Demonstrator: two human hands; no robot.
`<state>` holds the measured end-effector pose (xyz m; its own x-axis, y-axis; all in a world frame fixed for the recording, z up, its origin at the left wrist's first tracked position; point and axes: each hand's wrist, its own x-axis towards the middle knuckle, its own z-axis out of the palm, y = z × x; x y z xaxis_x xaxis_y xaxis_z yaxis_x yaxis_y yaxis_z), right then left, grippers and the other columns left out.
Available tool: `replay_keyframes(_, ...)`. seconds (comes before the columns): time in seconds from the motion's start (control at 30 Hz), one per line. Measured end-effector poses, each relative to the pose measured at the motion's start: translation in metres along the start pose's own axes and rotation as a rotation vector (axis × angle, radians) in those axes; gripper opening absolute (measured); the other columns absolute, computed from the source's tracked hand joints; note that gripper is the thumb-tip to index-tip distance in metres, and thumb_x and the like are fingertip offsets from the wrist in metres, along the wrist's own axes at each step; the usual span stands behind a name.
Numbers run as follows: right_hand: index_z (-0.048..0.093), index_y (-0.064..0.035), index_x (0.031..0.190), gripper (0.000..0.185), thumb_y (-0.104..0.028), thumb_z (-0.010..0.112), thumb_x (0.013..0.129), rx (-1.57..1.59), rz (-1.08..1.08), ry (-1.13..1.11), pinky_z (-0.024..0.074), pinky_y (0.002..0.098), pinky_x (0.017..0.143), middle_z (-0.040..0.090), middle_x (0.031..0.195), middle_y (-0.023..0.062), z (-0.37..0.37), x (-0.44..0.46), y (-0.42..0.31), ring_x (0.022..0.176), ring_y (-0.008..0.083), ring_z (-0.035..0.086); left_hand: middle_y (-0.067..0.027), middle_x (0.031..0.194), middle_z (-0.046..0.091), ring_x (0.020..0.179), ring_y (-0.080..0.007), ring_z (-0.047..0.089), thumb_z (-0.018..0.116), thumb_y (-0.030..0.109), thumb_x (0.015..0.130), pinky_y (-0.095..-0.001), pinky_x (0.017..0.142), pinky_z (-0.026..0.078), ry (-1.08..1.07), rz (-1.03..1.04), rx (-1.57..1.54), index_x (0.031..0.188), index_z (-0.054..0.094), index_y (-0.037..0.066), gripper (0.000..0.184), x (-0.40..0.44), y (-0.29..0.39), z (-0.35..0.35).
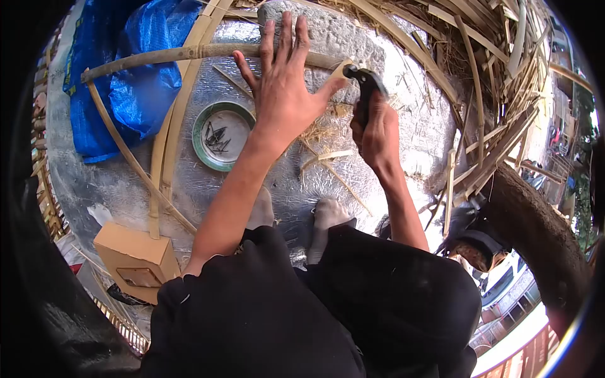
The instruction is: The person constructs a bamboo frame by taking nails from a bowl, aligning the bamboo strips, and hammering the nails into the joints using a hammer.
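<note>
A bamboo strip (220, 50) is laid crosswise near the top of the view, its right end over a rough stone block (328, 30). The strip is pressed by the left hand (280, 94), palm down, fingers spread wide and pointing away from the body, thumb held out toward the strip's right end. A hammer (365, 82) is held by the right hand (378, 135), fingers wrapped around its handle. The hammer head is held at the strip's right end; whether they touch cannot be told.

At its left end the strip is met by a second strip (120, 135), which is slanted down toward the knees. A green-rimmed bowl (197, 142) of nails (216, 138) is set just left of the left forearm, within the foil mat (425, 142). The mat's left side is edged by a blue sheet (129, 82) above and a carton (135, 255) below, its upper right by piled strips (504, 107). Open mat is left between the right forearm and the pile; near the feet (329, 214), scraps (328, 157) are scattered.
</note>
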<state>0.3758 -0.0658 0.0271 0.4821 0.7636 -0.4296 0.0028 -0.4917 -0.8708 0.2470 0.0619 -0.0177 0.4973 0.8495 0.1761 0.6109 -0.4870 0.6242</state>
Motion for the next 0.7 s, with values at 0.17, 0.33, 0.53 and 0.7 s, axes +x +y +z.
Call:
replay_keyframes(0.17,0.048,-0.0069,0.084,0.07,-0.072,0.031,0.103,0.021,-0.426,0.235,0.0332,0.0259,0.044,0.047,0.061,0.0002,-0.001,-0.026,-0.001,0.049,0.0095,0.04,-0.0015,0.173,0.018,0.16,-0.0236,0.01,0.071,0.072,0.08,-0.071,0.12,-0.008,-0.029,0.004,0.052,0.166,0.018,0.02,0.114,-0.009,0.001,0.001)
replay_keyframes(0.33,0.056,0.0007,0.091,0.053,-0.043,0.037,0.113,-0.319,-0.225,0.264,0.0383,0.0348,0.05,0.051,0.059,0.0078,-0.011,-0.004,-0.01,0.053,0.016,0.049,-0.0013,0.173,0.018,0.16,-0.0232,0.01,0.072,0.07,0.08,-0.0707,0.12,-0.008,0.023,0.006,0.025,0.167,0.017,0.021,0.114,0.006,-0.003,0.0)
replay_keyframes(0.53,0.057,-0.001,0.106,0.035,-0.034,0.049,0.11,-0.368,-0.394,0.16,0.0433,0.0321,0.051,0.056,0.063,0.0079,0.002,-0.034,-0.048,0.053,0.0173,0.057,-0.0012,0.172,0.021,0.16,-0.0229,0.01,0.075,0.067,0.079,-0.0672,0.12,-0.012,-0.021,-0.039,-0.003,0.166,0.018,0.019,0.115,-0.001,0.001,-0.002)
replay_keyframes(0.7,0.056,-0.0026,0.101,0.043,-0.045,0.064,0.101,-0.769,-0.389,0.071,0.0487,0.0452,0.053,0.066,0.069,0.0195,0.012,-0.02,-0.03,0.058,0.0397,0.065,-0.0019,0.171,0.024,0.16,-0.0236,0.012,0.076,0.067,0.079,-0.0658,0.121,-0.01,-0.009,-0.033,0.009,0.166,0.021,0.015,0.115,-0.002,0.001,-0.002)
